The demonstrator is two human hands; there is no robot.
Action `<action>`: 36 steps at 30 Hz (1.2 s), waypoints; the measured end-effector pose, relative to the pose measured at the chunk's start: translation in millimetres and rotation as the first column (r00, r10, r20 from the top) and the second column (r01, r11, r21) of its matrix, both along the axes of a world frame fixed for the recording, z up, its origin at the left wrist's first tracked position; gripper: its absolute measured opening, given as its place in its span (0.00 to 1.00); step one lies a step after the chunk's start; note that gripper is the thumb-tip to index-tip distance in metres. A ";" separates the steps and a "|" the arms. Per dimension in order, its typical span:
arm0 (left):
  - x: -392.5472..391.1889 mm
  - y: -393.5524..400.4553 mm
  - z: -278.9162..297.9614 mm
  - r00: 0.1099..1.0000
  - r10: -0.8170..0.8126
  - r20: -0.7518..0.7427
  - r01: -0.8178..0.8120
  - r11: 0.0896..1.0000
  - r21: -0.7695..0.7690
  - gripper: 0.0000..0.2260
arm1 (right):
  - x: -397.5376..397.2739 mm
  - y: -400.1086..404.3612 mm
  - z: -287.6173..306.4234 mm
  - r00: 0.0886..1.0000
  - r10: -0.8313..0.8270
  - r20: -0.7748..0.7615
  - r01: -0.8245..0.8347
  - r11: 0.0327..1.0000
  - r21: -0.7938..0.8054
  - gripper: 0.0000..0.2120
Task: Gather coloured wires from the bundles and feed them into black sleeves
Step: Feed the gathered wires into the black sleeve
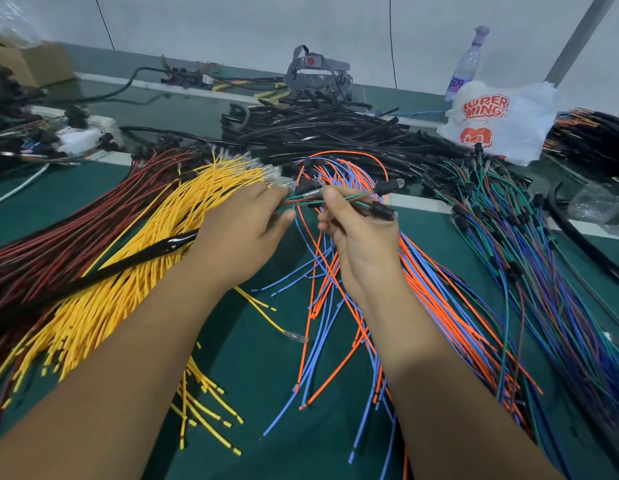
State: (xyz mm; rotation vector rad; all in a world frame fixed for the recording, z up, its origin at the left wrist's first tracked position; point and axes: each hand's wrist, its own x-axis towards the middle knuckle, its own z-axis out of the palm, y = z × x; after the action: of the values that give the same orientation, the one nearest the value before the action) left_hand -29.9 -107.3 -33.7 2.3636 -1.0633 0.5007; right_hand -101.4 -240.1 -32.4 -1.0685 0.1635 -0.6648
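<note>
My right hand [356,233] pinches a few thin green and red wires [349,198] that end in black connectors [387,186]. My left hand [245,233] holds the other end of those wires between thumb and fingers, and a long black sleeve [128,263] runs back from under its palm over the yellow wire bundle [128,271]. Dark red wires [59,244] lie at the left. Orange and blue wires [339,306] spread under my right forearm. A green, blue and purple bundle [529,258] lies at the right. A pile of black sleeves [335,133] sits behind.
The green table [263,358] carries a white plastic bag [498,119] and a bottle [465,64] at the back right, yellow-handled pliers [266,93] and a grey headset [318,74] at the back, and a cardboard box [31,60] with black parts at the back left.
</note>
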 end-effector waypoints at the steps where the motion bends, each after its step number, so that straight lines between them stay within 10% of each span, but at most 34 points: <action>1: -1.6 -0.8 0.0 1.000 -0.001 -0.006 0.001 1.000 -0.009 0.16 | -0.3 -0.3 0.2 1.000 -0.014 -0.004 0.014 1.000 0.000 0.06; 15: -8.1 -7.5 0.3 0.999 -0.032 0.032 0.038 0.975 -0.220 0.12 | 0.3 1.7 -1.8 0.999 -0.001 -0.050 -0.004 0.997 -0.083 0.07; 19: -9.6 -3.5 2.5 0.998 0.013 0.055 -0.007 0.995 -0.095 0.15 | -0.7 -2.8 -3.1 0.971 0.235 -0.038 -0.235 0.972 0.011 0.12; 24: 1.1 8.1 5.6 0.988 0.155 -0.009 -0.151 0.974 0.167 0.33 | 0.5 -8.9 -3.8 0.994 0.108 -0.018 -0.107 0.992 0.068 0.09; 36: -0.9 -0.3 -5.3 0.993 0.108 0.041 -0.109 0.994 0.011 0.26 | 0.2 -4.5 -1.1 0.978 0.207 0.021 -0.207 0.963 0.170 0.08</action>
State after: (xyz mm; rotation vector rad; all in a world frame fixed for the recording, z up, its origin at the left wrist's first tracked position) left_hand -30.8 -107.7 -39.0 2.4423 -0.9617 0.5849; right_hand -101.1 -244.7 -33.6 -0.9039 0.1021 -0.4548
